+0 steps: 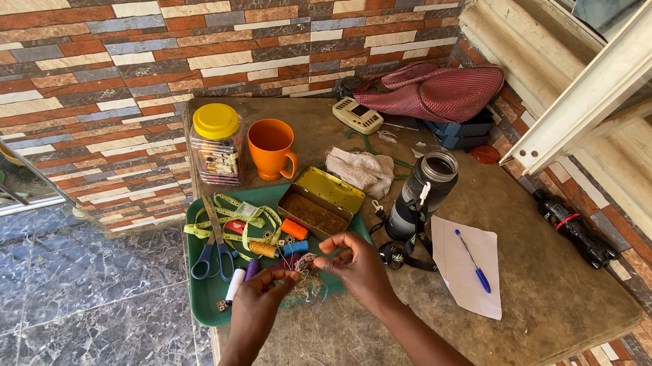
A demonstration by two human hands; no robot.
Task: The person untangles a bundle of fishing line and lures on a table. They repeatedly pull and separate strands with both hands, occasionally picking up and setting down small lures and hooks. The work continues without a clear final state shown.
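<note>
My left hand (261,298) and my right hand (358,266) are held close together over the near edge of a green tray (208,298), fingers pinched around a small tangle of thread (307,272). Too little shows to tell what else is between the fingers. In the tray lie blue-handled scissors (211,259), a yellow measuring tape (239,215), orange (293,229) and blue thread spools (295,248), a white marker (235,285) and an open yellow tin (320,201).
On the worn wooden table (519,283) stand a yellow-lidded jar (218,146), an orange mug (272,148), a grey flask (423,191), a white cloth (362,170), paper with a blue pen (470,265), a red mesh bag (439,92), a calculator (357,115) and a dark bottle (573,225). Brick wall behind.
</note>
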